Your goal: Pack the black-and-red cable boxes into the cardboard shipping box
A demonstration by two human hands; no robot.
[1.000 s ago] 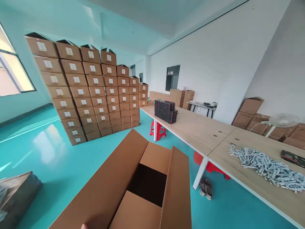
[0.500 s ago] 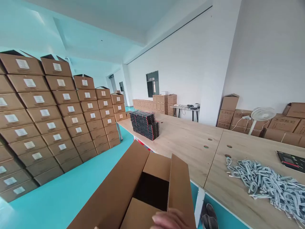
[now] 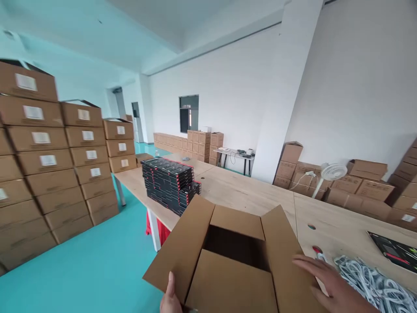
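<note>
An open cardboard box [image 3: 234, 278] is in front of me, its flaps standing outward and its inside dark. My left hand [image 3: 170, 298] grips it at the lower left, thumb over the left flap and the other fingers hidden behind it. Against the outer side of the right flap [image 3: 285, 248] lies my right hand [image 3: 325, 278], fingers stretched out and not wrapped round anything. Just beyond the box, a stack of flat black boxes with red edges [image 3: 166, 182] stands on the wooden table [image 3: 241, 187].
Bundled grey cables [image 3: 371, 278] and a black flat box [image 3: 394, 250] lie on the table at right. Tall stacks of cartons [image 3: 45, 167] line the left side, over a turquoise floor [image 3: 97, 261]. A white fan [image 3: 332, 171] and more cartons stand behind the table.
The box has come closer to the table and the black stack, and more of it shows. My left hand has come into view; my right hand has shifted to the right flap's outer side.
</note>
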